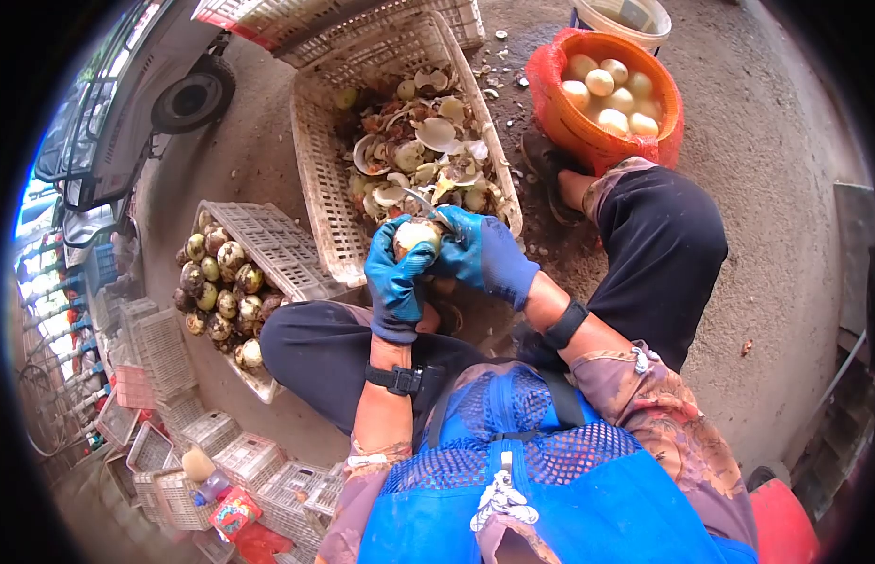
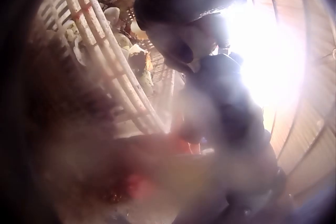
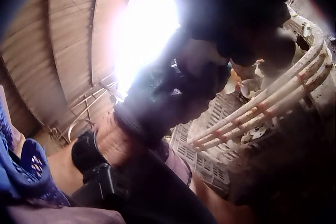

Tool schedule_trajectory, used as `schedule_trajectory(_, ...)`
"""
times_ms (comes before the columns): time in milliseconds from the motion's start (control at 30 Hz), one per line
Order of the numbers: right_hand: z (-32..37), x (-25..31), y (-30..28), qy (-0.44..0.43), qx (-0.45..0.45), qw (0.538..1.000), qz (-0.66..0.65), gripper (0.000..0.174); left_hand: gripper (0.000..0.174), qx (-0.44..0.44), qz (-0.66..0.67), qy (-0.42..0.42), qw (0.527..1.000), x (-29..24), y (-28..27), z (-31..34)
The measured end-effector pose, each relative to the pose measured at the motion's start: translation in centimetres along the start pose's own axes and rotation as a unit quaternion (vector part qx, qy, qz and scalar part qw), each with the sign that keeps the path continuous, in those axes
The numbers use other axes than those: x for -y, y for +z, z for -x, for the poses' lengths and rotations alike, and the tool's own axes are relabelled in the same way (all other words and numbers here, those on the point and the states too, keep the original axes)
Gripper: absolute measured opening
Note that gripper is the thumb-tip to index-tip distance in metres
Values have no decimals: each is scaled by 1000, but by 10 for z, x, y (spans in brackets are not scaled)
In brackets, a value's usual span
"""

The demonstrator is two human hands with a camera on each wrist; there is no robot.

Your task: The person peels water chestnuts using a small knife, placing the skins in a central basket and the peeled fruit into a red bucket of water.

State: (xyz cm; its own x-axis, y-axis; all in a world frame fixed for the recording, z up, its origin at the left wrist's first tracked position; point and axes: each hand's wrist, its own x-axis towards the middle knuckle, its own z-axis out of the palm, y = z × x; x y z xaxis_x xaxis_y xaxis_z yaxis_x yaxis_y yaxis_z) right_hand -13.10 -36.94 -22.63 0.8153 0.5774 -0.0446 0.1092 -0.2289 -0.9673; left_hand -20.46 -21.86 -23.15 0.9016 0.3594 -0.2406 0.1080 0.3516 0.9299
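Note:
In the head view my gloved left hand (image 1: 396,287) grips a partly peeled onion (image 1: 417,241), pale with brown patches, with fingers and thumb around it. My gloved right hand (image 1: 483,252) is right against the onion and holds a small knife (image 1: 421,201), its blade pointing up and left over the peel. Both hands are above the near end of a white plastic crate (image 1: 311,179) full of peel scraps (image 1: 437,136). Both wrist views are dark or hazy around the hands, and the onion does not show clearly there.
To the left a tilted crate (image 1: 268,242) holds several unpeeled onions (image 1: 229,273). Up and right, an orange basket (image 1: 541,89) has pale peeled onions in cloudy liquid, beside a white bucket (image 1: 649,38). Stacked crates (image 1: 268,461) and a parked vehicle (image 1: 109,113) are on the left.

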Motion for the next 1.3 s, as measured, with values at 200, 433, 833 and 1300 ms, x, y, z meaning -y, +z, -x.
schedule_trajectory(200,-7,-10,5,42,7,998,-40,21,54,26,84,-19,996,7,-11,-3)
schedule_trajectory(433,-14,-12,11,168,-72,941,-286,18,54,57,199,-56,977,-2,1,3)
schedule_trajectory(833,-16,-6,13,78,-107,989,-66,20,37,-51,303,-137,942,27,-26,-9)
schedule_trajectory(1300,22,12,13,-42,20,947,319,53,34,-99,250,-60,961,21,-25,-7)
